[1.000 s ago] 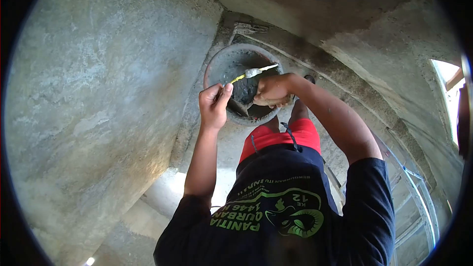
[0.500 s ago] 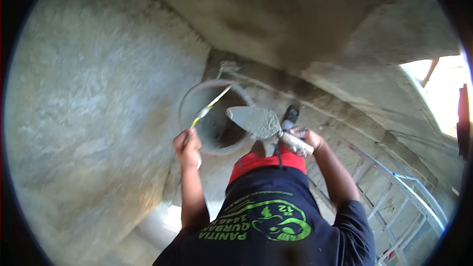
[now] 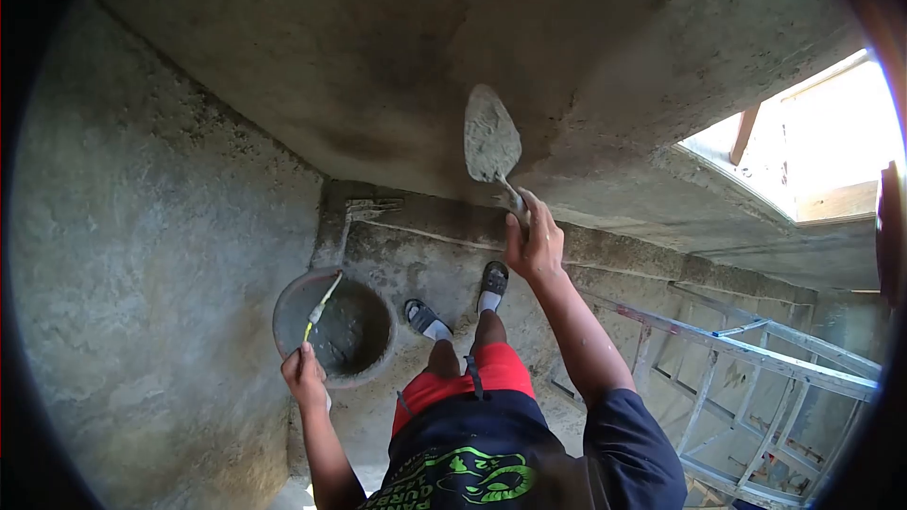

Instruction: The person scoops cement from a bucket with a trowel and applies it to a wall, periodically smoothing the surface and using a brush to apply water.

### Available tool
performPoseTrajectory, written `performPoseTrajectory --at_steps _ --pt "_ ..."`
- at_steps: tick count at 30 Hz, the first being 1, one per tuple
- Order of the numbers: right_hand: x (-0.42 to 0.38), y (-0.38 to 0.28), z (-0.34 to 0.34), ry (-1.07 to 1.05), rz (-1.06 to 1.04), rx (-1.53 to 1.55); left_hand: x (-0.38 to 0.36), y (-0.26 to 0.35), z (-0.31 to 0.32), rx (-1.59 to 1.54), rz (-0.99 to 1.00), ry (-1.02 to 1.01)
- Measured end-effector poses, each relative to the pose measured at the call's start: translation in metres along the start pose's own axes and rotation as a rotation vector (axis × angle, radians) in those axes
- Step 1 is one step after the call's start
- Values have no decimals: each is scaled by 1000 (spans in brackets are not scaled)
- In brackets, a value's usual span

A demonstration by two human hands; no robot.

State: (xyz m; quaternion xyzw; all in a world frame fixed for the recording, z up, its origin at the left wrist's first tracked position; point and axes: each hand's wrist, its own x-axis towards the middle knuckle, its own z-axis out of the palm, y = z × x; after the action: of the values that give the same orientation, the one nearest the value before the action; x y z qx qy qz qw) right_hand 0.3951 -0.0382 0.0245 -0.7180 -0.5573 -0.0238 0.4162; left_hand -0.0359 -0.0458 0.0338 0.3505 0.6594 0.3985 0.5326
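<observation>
My right hand (image 3: 537, 238) is closed round the handle of a trowel (image 3: 491, 137), raised in front of the wall. Grey mortar covers much of its pointed blade. My left hand (image 3: 304, 376) grips the lower end of a thin yellow and white tool (image 3: 322, 310), whose upper part reaches over the round bucket (image 3: 382, 359). Dark grey wet material (image 3: 354, 331) lies inside the bucket.
A metal ladder (image 3: 756, 354) lies at the right. Rough cement walls (image 3: 170, 227) stand at the left and ahead, with a bright opening (image 3: 803, 146) at the upper right. A ledge (image 3: 605, 247) runs along the wall's foot, beyond my feet.
My right hand has raised the trowel from over the bucket's edge to in front of the wall. The view has shifted, and the bucket and my left hand now appear lower and further left.
</observation>
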Motion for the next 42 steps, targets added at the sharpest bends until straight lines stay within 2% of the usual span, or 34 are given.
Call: performPoseTrajectory --at_steps 8,11,13,17,19,20,22,26,29,30,32,34,36,42 --pt "36 13 46 182 -29 -157 -17 -21 -11 48 -40 -28" --pt "35 27 65 192 39 -233 -23 -31 -2 31 -62 -33" --pt "12 37 76 85 120 -312 -24 -35 0 42 -68 -33" --pt "-31 45 64 -55 102 -232 -30 -32 5 -34 -119 -50" --pt "-22 32 48 64 -12 -102 -27 -34 6 -51 -114 -56" --pt "-10 26 42 57 -17 -99 -29 -36 6 -57 -114 -64" --pt "29 13 33 225 -52 -54 -28 -35 12 -59 -105 -63" --pt "65 10 42 249 -92 -114 -25 -30 20 -77 -95 -86" --pt "46 33 63 51 -36 -264 -20 -34 16 -39 -34 -77" --pt "36 35 65 56 -39 -269 -19 -35 14 -43 -31 -82" --pt "18 34 67 -66 -44 -244 -16 -34 10 -36 -38 -62" --pt "23 23 63 -15 -69 -210 -14 -32 9 -35 -38 -66" --pt "37 10 55 197 -130 -128 -15 -33 8 -26 -48 -63" --pt "80 3 60 309 -39 -163 -16 -32 7 -11 -72 -39"
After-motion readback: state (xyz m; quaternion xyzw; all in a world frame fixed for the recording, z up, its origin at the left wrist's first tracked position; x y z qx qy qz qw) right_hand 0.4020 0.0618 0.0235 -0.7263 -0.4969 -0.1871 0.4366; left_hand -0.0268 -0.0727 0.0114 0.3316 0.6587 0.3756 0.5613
